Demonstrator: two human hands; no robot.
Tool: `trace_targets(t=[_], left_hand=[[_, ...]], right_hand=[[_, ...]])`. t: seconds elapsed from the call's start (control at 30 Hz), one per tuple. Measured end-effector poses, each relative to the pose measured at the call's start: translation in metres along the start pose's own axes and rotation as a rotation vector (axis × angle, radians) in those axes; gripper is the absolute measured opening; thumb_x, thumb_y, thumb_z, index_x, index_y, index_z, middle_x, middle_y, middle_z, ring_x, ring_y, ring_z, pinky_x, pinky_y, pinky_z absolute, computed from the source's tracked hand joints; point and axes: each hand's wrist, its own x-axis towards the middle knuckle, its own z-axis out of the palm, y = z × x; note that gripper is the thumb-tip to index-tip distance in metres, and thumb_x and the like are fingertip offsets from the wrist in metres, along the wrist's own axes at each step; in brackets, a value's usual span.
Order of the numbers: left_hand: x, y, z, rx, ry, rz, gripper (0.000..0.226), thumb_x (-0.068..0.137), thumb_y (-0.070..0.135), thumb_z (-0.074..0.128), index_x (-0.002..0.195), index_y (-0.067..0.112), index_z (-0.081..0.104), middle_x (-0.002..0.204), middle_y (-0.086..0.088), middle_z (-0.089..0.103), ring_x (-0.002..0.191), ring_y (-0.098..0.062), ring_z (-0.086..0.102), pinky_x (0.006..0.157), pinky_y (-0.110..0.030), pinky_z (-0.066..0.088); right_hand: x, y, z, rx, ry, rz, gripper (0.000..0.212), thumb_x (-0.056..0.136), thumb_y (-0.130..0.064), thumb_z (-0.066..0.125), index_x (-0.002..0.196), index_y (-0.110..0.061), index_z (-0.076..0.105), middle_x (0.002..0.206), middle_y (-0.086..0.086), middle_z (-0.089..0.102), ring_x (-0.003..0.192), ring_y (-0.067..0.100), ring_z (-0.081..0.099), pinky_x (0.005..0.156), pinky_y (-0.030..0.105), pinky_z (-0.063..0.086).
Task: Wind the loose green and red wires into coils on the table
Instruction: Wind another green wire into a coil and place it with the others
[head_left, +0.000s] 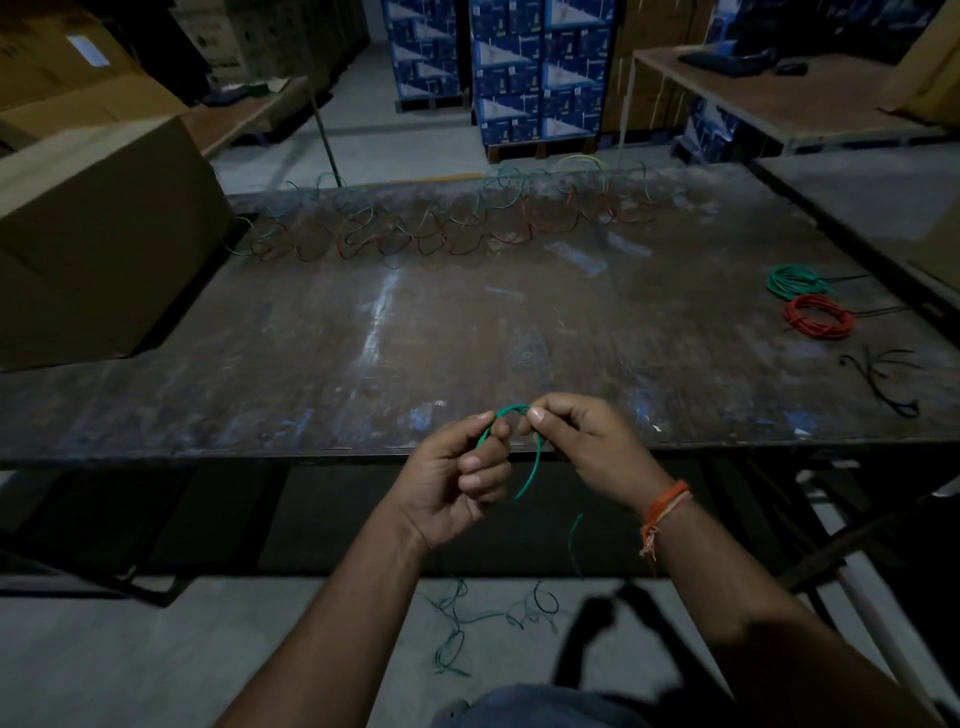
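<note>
A green wire (535, 462) arcs between my two hands at the near edge of the table (467, 322). My left hand (457, 478) pinches one end of the small loop and my right hand (587, 441) pinches the other. The wire's tail hangs down to the floor, where it lies in loose tangles (467, 623). Along the far edge of the table stretches a long tangle of loose green and red wires (441, 223). At the right side lie a wound green coil (795, 280) and a wound red coil (818, 317).
Black cable ties (883, 384) lie near the coils at the right. A large cardboard box (93, 234) stands on the table's left end. Stacked blue cartons (540, 73) and another table (789, 98) stand behind.
</note>
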Motion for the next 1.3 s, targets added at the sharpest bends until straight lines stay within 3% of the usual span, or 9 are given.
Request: trace_targets(t=[0.13, 0.3, 0.4, 0.47, 0.57, 0.7, 0.8, 0.97, 1.3], left_hand=[[0.000, -0.003, -0.001, -0.067, -0.025, -0.027, 0.027, 0.100, 0.022, 0.040, 0.087, 0.008, 0.060, 0.059, 0.004, 0.045, 0.048, -0.007, 0.045, 0.047, -0.019, 0.037], [0.000, -0.002, -0.004, -0.091, -0.061, -0.031, 0.017, 0.088, 0.014, 0.068, 0.095, 0.001, 0.061, 0.071, -0.005, 0.050, 0.054, -0.009, 0.048, 0.046, -0.016, 0.038], [-0.002, 0.000, -0.006, -0.087, -0.049, -0.055, 0.019, 0.095, 0.017, 0.051, 0.095, 0.001, 0.062, 0.071, -0.005, 0.051, 0.053, -0.008, 0.048, 0.045, -0.015, 0.032], [-0.002, 0.001, -0.007, -0.050, -0.027, -0.069, 0.029, 0.097, 0.022, 0.042, 0.094, 0.002, 0.063, 0.070, -0.004, 0.052, 0.053, -0.008, 0.047, 0.046, -0.015, 0.029], [-0.002, -0.001, -0.008, -0.012, -0.006, -0.077, 0.026, 0.096, 0.023, 0.044, 0.092, 0.005, 0.061, 0.069, -0.003, 0.052, 0.052, -0.008, 0.047, 0.048, -0.016, 0.028], [-0.002, -0.003, -0.008, 0.005, -0.057, -0.066, 0.026, 0.101, 0.026, 0.040, 0.086, 0.010, 0.055, 0.061, 0.001, 0.045, 0.047, -0.006, 0.041, 0.047, -0.018, 0.028], [-0.004, -0.002, -0.005, -0.070, -0.161, -0.048, 0.030, 0.105, 0.027, 0.033, 0.084, 0.015, 0.050, 0.056, 0.007, 0.038, 0.044, -0.004, 0.030, 0.046, -0.019, 0.016], [-0.009, 0.016, -0.009, -0.258, -0.251, 0.056, 0.040, 0.107, 0.033, 0.017, 0.085, 0.018, 0.046, 0.056, 0.011, 0.032, 0.043, -0.002, 0.026, 0.043, -0.018, 0.013], [-0.026, 0.047, -0.034, -0.526, -0.197, 0.210, 0.020, 0.103, 0.018, 0.035, 0.096, 0.014, 0.053, 0.065, 0.011, 0.040, 0.049, -0.002, 0.029, 0.045, -0.020, 0.021]], right_hand=[[0.002, 0.000, 0.007, -0.050, 0.047, 0.002, 0.029, 0.104, -0.017, 0.052, 0.077, -0.022, 0.062, 0.062, -0.016, 0.051, 0.062, 0.000, 0.044, 0.061, 0.026, 0.037], [0.004, 0.005, 0.009, -0.026, 0.061, 0.022, 0.027, 0.099, -0.031, 0.049, 0.074, -0.027, 0.059, 0.065, -0.011, 0.053, 0.064, 0.005, 0.046, 0.064, 0.035, 0.040], [0.003, 0.006, 0.011, -0.141, 0.025, 0.005, 0.028, 0.096, -0.044, 0.046, 0.079, -0.026, 0.058, 0.077, 0.013, 0.060, 0.072, 0.027, 0.055, 0.073, 0.046, 0.048], [0.002, 0.007, 0.010, -0.219, 0.007, -0.016, 0.027, 0.100, -0.038, 0.047, 0.079, -0.024, 0.057, 0.078, 0.013, 0.061, 0.077, 0.030, 0.059, 0.075, 0.049, 0.049], [0.001, 0.009, 0.009, -0.247, 0.007, -0.023, 0.025, 0.104, -0.026, 0.050, 0.082, -0.020, 0.059, 0.079, 0.010, 0.063, 0.078, 0.026, 0.060, 0.076, 0.048, 0.050], [0.000, 0.011, 0.009, -0.189, -0.024, 0.002, 0.028, 0.101, -0.035, 0.048, 0.084, -0.018, 0.062, 0.078, 0.009, 0.063, 0.075, 0.022, 0.059, 0.075, 0.045, 0.049], [-0.004, 0.014, 0.011, -0.084, -0.084, 0.034, 0.026, 0.105, -0.030, 0.050, 0.086, -0.017, 0.061, 0.070, -0.005, 0.060, 0.065, 0.006, 0.051, 0.065, 0.034, 0.044], [-0.017, 0.031, 0.001, 0.021, -0.113, 0.095, 0.014, 0.102, -0.017, 0.059, 0.090, -0.011, 0.064, 0.068, -0.006, 0.060, 0.065, 0.005, 0.053, 0.065, 0.022, 0.043], [-0.037, 0.057, -0.046, 0.026, 0.043, 0.127, 0.017, 0.088, 0.003, 0.072, 0.088, -0.013, 0.071, 0.077, -0.001, 0.064, 0.074, 0.005, 0.057, 0.073, 0.021, 0.047]])
